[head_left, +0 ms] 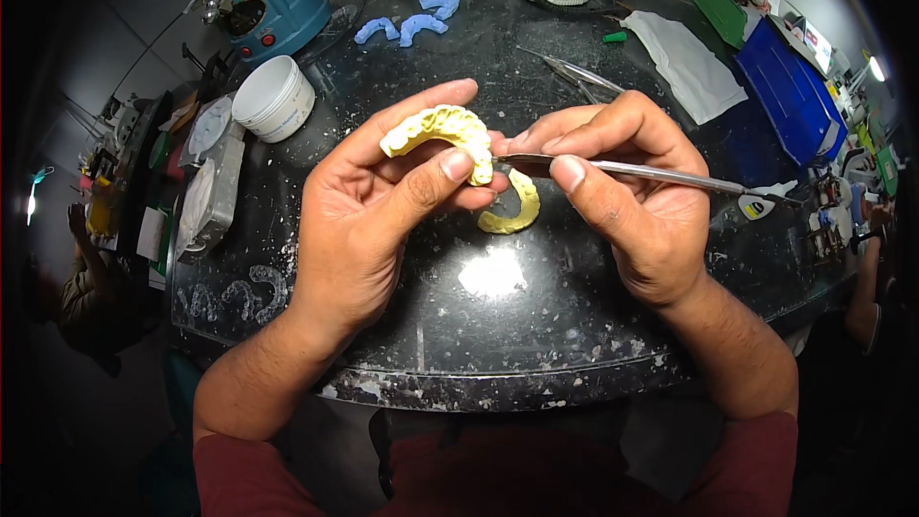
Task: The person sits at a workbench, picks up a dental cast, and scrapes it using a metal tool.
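Between the thumb and fingers of my left hand (369, 187) is a pale yellow dental arch model (436, 124), its row of teeth turned upward and away from me. My right hand (637, 187) is closed in a pinch around a slim metal dental carving tool (661, 174). The tool's flat dark blade points left and meets, or nearly meets, the right end of the model; fingertips partly hide that spot. Below the hands, a second yellow dental arch (517, 215) lies on the black worktop (565, 316).
Three blue arch pieces (421, 29) lie at the back, right of a blue machine (278, 14). A white tub (275, 101) stands left. Clear arch-shaped pieces (254, 295) lie at the front left. Metal tweezers (574, 72), a white cloth (684, 67) and a blue bin (790, 91) are right.
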The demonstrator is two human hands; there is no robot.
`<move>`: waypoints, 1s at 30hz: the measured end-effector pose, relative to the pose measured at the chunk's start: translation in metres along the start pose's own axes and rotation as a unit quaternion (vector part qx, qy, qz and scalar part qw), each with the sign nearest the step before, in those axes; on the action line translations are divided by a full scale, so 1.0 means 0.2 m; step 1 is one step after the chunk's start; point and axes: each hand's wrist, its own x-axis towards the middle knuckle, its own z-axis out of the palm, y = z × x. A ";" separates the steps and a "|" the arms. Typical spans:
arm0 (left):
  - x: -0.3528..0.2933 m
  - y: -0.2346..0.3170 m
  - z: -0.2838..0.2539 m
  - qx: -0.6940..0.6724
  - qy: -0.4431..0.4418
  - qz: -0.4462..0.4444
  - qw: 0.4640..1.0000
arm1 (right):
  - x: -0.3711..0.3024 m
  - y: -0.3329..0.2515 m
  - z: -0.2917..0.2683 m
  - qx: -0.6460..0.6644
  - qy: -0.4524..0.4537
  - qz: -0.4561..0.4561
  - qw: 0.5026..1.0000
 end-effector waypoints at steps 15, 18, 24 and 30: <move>-0.01 0.01 -0.01 0.028 0.046 -0.005 0.999 | -0.01 -0.01 0.01 -0.073 -0.029 -0.033 0.996; -0.01 0.01 -0.01 0.022 0.041 -0.010 0.999 | 0.00 -0.01 0.01 -0.096 -0.034 -0.049 0.994; -0.02 0.02 0.01 0.016 0.057 -0.032 0.998 | 0.00 -0.01 0.01 -0.124 -0.047 -0.060 0.989; -0.03 0.03 0.01 0.005 0.052 -0.039 0.998 | -0.01 -0.02 0.01 -0.129 -0.054 -0.064 0.988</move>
